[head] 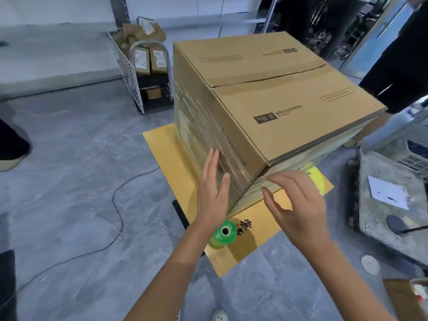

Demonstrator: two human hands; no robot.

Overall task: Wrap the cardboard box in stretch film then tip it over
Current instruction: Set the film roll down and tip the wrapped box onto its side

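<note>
A large brown cardboard box point(266, 89) stands upright on a flat yellow cardboard sheet point(176, 163). Clear stretch film covers its side walls; the top flaps are bare. My left hand point(213, 193) lies flat with straight fingers against the left wrapped wall near the box's near corner. My right hand point(298, 205) hovers with spread, relaxed fingers just in front of the right wrapped wall, holding nothing. A green stretch film roll point(223, 235) stands on the sheet below my left wrist.
A wire cage cart point(129, 72) with parcels stands behind left. A person in black point(400, 66) stands at the right, close to the box. A grey platform with paper point(389, 193) sits at right. A thin cable point(115, 205) runs over the floor.
</note>
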